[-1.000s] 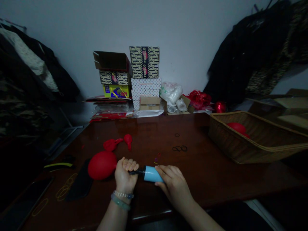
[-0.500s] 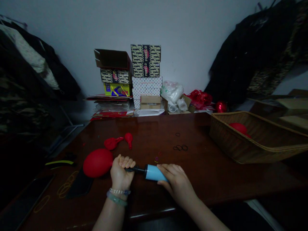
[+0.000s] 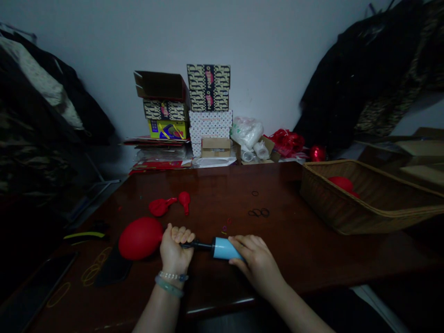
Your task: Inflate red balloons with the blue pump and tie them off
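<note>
My left hand (image 3: 177,249), with bracelets at the wrist, is wrapped round the neck of a red inflated balloon (image 3: 140,238) and the black nozzle end of a balloon pump. The join between balloon and nozzle is hidden in my fist. My right hand (image 3: 255,263) grips the pump's light blue barrel (image 3: 225,248) from above. Between the two hands a length of black shaft (image 3: 203,245) shows. Just beyond my left hand lie two limp red balloons, one flat (image 3: 160,206) and one rounder (image 3: 184,200).
A wicker basket (image 3: 322,203) on the right holds red balloons (image 3: 342,184). Black bands (image 3: 259,212) lie mid-table, yellow rubber bands (image 3: 90,274) at left beside a dark flat object (image 3: 114,268). A phone-like slab (image 3: 41,291) rests near the left edge. Stacked boxes (image 3: 210,88) stand behind the table.
My right hand and the blue barrel have shifted slightly right, baring a bit more black shaft. The inflated balloon sits slightly lower; my left hand keeps its grip.
</note>
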A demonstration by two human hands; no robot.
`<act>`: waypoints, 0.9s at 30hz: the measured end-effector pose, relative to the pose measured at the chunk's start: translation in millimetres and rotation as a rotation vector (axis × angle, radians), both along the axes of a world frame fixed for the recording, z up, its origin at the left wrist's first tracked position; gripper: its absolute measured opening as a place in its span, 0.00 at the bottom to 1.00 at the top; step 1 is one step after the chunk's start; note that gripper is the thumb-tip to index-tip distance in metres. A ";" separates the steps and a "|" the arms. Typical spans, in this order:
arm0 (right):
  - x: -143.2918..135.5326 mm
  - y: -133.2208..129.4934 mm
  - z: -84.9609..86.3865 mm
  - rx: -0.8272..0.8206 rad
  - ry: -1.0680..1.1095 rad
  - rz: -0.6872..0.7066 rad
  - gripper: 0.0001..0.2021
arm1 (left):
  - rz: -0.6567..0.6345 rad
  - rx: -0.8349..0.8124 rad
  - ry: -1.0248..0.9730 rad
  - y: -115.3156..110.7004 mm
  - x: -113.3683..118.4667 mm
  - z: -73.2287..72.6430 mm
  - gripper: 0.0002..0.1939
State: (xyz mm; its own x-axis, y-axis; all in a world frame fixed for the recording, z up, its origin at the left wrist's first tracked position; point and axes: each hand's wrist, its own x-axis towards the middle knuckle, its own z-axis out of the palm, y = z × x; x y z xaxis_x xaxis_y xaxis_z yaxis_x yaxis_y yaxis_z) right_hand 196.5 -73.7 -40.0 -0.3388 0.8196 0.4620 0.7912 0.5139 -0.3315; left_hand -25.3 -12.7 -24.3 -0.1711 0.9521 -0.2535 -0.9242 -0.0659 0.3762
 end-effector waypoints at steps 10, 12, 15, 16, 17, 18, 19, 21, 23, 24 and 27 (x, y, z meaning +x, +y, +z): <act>-14.9 -3.4 -5.6 -0.015 0.036 -0.016 0.23 | -0.038 0.008 0.040 -3.9 21.2 -3.4 0.22; -14.7 -2.5 -6.6 -0.003 0.059 -0.001 0.23 | -0.026 0.013 0.057 -2.7 16.3 -1.0 0.22; -12.3 -0.9 -6.1 0.006 0.062 0.015 0.23 | -0.002 0.008 0.061 0.0 3.4 2.1 0.22; -10.5 -0.3 -5.5 0.008 0.052 0.016 0.23 | 0.009 0.003 0.058 1.0 -1.9 2.7 0.22; -8.3 0.4 -4.8 0.012 0.039 0.014 0.23 | 0.021 -0.002 0.054 2.0 -7.2 3.1 0.21; -5.7 1.2 -4.0 0.017 0.025 0.012 0.23 | 0.030 -0.002 0.052 2.9 -12.1 3.4 0.21; -3.1 1.9 -3.3 0.023 0.011 0.011 0.23 | 0.038 0.000 0.049 3.7 -16.4 3.4 0.21; 1.8 3.1 -2.6 0.034 -0.007 0.011 0.24 | 0.050 0.009 0.043 4.8 -21.9 3.3 0.21; 4.9 3.6 -2.6 0.034 -0.014 0.008 0.23 | 0.051 0.007 0.031 5.1 -22.6 3.2 0.21; 5.6 3.5 -2.7 0.032 -0.014 0.003 0.23 | 0.052 0.002 0.023 4.9 -21.5 3.2 0.21; 4.4 1.9 -2.6 0.023 -0.011 -0.011 0.22 | 0.047 -0.014 -0.001 3.9 -14.4 2.9 0.22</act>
State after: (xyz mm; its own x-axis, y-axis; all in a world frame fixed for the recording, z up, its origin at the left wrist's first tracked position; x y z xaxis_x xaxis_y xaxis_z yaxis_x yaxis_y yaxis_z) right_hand 200.9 -71.8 -42.5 -0.3352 0.8124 0.4771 0.8001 0.5129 -0.3110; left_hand -39.7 -8.8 -21.4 -0.2157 0.9392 -0.2672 -0.9204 -0.1042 0.3769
